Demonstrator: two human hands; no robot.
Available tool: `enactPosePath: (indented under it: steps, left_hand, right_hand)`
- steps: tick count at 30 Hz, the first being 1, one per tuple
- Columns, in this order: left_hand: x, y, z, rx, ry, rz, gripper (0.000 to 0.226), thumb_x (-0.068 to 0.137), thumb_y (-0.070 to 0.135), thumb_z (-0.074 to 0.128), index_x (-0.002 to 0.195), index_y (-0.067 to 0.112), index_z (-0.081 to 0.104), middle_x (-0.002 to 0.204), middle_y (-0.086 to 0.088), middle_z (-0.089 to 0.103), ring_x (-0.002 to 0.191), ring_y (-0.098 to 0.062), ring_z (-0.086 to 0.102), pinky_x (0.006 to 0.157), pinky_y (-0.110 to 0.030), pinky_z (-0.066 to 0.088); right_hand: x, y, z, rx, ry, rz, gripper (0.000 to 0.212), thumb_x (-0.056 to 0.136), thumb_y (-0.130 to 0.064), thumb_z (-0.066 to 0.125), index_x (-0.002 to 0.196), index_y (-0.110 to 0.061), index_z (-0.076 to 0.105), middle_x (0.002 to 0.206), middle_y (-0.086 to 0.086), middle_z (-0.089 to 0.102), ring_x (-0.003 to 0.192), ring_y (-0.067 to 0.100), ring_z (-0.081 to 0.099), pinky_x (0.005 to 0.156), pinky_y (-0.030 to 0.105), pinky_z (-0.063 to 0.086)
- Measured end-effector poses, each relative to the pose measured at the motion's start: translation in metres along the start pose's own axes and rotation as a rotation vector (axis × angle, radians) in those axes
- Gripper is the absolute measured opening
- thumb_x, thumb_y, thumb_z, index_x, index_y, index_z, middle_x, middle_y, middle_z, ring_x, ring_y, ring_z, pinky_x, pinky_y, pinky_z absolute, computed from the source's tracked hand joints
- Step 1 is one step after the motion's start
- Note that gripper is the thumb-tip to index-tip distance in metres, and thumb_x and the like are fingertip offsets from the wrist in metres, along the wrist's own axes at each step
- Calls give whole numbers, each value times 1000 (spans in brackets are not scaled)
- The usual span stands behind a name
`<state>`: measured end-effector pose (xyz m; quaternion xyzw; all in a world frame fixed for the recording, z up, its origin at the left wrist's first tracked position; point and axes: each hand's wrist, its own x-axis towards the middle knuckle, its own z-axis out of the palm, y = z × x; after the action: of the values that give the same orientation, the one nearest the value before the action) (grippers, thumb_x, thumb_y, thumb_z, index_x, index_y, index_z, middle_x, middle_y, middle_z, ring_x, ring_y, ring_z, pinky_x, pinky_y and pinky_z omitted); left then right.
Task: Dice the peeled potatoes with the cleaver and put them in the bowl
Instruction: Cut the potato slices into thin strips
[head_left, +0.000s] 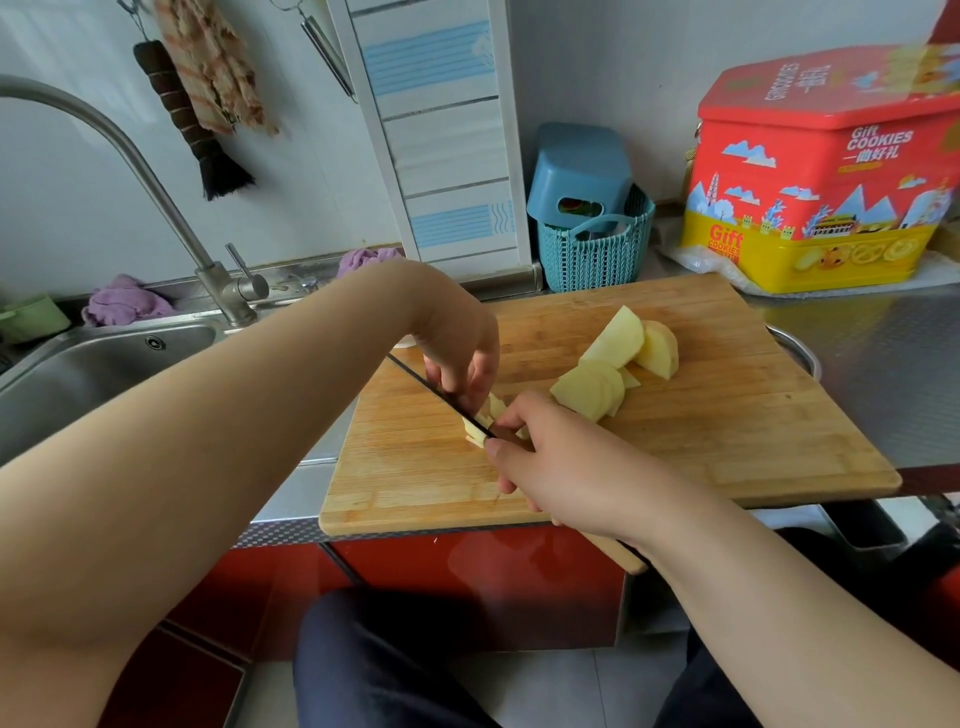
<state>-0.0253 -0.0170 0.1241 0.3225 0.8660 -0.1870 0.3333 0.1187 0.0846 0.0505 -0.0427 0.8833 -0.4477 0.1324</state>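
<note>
Peeled pale-yellow potato pieces (618, 358) lie on the rectangular bamboo cutting board (701, 441), with one smaller piece (485, 418) under the cleaver's thin dark blade (441, 397). Left hand (460, 353) pinches that piece with curled fingers; right hand (550, 462) grips the cleaver's wooden handle (621, 553).

I see bare cutting board (701, 441) at lower right of center, open for a hand. Potato chunks (618, 358) block its middle; a teal basket (592, 254) and cookie tin (810, 171) wall off the upper right.
</note>
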Motion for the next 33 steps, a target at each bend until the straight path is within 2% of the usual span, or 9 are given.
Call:
enactPosePath:
  steps: [4,10,14,18,22,26,30,32,33]
  left_hand:
    - [4,-6,4,-43,50,6,31,85,2,66,79,32,71,89,13,69,82,-7,65,60,-11,46]
    - [11,-9,18,-40,115,3,38,80,-3,64,71,33,72,90,14,70,94,-11,66,88,-30,53]
    - [17,-10,28,-48,144,9,27,82,2,69,79,28,75,91,15,67,91,-6,62,84,-25,50]
    - [21,-12,34,-87,162,-1,22,82,6,70,77,27,74,90,16,66,88,-3,58,74,-21,43]
    - [26,-17,42,-91,154,-12,19,81,10,72,79,28,75,92,8,71,93,-11,65,85,-30,52]
    - [30,-18,49,-91,153,-4,18,85,9,67,93,23,75,96,11,67,93,-8,62,78,-22,47]
    - [21,-18,48,-113,224,33,22,90,12,62,101,26,75,90,25,58,87,1,54,74,-16,38]
    - [9,-26,43,-161,263,33,19,90,15,63,100,29,72,91,23,61,90,0,59,77,-16,42]
    - [1,-31,40,-176,259,23,16,90,17,65,96,31,71,93,18,66,93,-6,63,81,-21,48]
  right_hand:
    - [-3,1,5,-81,36,-19,25,100,-45,44,118,-28,44,92,-2,69,67,14,61,64,39,54]
    - [-11,-2,9,-164,56,-64,26,101,-44,43,121,-28,43,85,-8,60,66,9,54,54,27,39]
    - [-18,-5,11,-212,65,-82,20,101,-43,43,116,-28,43,73,-9,50,58,4,46,48,23,29]
    - [-22,-8,14,-248,64,-96,23,102,-43,43,119,-28,43,76,-11,48,61,4,46,49,23,29]
    - [-25,-10,17,-291,52,-117,23,102,-43,41,119,-28,43,77,-12,47,63,4,45,51,23,30]
    - [-27,-12,21,-331,40,-143,21,102,-42,42,118,-28,43,79,-13,47,66,3,46,53,23,33]
    - [-28,-12,24,-365,36,-160,24,102,-42,43,122,-28,43,79,-13,48,66,2,46,53,23,35]
    - [-29,-11,24,-374,39,-162,26,102,-42,43,124,-29,43,79,-13,47,66,1,46,53,21,35]
    - [-29,-11,25,-376,42,-164,26,102,-42,43,124,-29,43,80,-14,48,67,1,46,53,21,36]
